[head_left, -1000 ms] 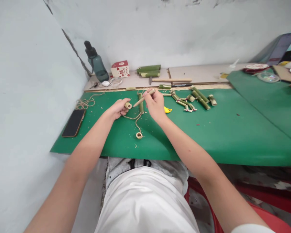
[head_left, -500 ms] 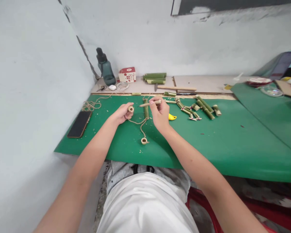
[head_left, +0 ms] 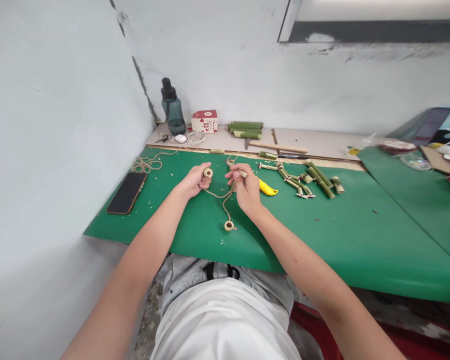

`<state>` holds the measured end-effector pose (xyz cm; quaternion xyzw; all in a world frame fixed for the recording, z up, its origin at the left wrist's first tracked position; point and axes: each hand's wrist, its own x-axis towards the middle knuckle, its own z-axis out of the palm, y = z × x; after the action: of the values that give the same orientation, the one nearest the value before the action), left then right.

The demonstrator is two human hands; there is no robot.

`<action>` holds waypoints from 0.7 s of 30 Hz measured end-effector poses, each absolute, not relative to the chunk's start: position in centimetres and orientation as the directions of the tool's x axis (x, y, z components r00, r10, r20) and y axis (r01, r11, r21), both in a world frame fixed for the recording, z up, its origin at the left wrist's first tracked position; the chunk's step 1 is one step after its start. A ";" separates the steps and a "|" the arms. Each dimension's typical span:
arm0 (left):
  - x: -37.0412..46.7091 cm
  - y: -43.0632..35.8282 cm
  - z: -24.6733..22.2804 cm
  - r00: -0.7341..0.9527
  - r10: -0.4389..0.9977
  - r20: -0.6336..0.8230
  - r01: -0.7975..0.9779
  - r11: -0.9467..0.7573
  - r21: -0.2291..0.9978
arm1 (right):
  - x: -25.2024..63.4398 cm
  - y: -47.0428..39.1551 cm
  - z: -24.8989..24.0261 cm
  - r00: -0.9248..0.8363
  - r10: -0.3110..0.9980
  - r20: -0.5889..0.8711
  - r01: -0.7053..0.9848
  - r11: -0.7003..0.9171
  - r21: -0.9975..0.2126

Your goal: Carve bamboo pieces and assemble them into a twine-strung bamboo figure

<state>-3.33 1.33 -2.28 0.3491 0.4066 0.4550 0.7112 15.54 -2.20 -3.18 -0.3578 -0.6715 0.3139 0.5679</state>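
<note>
My left hand (head_left: 197, 182) is closed around a short bamboo tube (head_left: 207, 173), whose hollow end faces right. My right hand (head_left: 247, 186) is closed, with a bamboo stick (head_left: 243, 173) in its fingers; only one end shows. Behind that hand lies a green bamboo piece, mostly covered, with its upper end (head_left: 230, 162) visible. Twine (head_left: 218, 195) runs from my left hand toward this piece, and another strand leads down to a small bamboo ring (head_left: 229, 226) lying on the green mat. Just right of my right hand is a yellow-handled tool (head_left: 268, 188), partly hidden.
A phone (head_left: 126, 193) and loose twine (head_left: 146, 163) lie at the left. Jointed bamboo pieces (head_left: 290, 179) and cut bamboo lengths (head_left: 320, 181) are at the right. Along the back are a bottle (head_left: 174, 112), a box (head_left: 204, 121), bamboo tubes (head_left: 246, 126) and a hammer (head_left: 277, 146).
The bamboo stick, which pointed left toward the tube, is now mostly hidden in my right hand. The whole view has shifted, while my left hand keeps its hold on the tube.
</note>
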 end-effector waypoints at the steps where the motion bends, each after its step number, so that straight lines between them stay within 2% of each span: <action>1: -3.3 1.3 -2.3 0.243 0.934 -0.262 -0.365 0.338 0.868 | 15.4 -2.2 -3.3 -0.092 0.850 0.519 0.105 0.527 -0.844; 4: -3.1 1.2 -2.1 0.219 0.940 -0.263 -0.358 0.328 0.874 | 15.2 -2.3 -3.2 -0.083 0.867 0.492 0.087 0.498 -0.863; 10: -2.8 1.0 -2.3 0.147 0.957 -0.248 -0.321 0.284 0.903 | 15.0 -2.5 -2.8 -0.126 0.850 0.511 0.186 0.526 -0.830; 16: -2.0 1.1 -3.0 0.028 0.979 -0.201 -0.230 0.202 0.952 | 14.5 -2.3 -3.1 -0.175 0.851 0.495 0.172 0.521 -0.836; 21: -1.1 0.8 -3.7 -0.070 0.989 -0.131 -0.110 0.122 0.986 | 14.0 -2.1 -3.4 -0.130 0.896 0.425 0.165 0.442 -0.882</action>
<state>-1.14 0.75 -3.67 0.4204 0.5225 0.5120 0.5368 14.01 -2.07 -3.37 -0.3981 -0.6665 0.3473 0.5259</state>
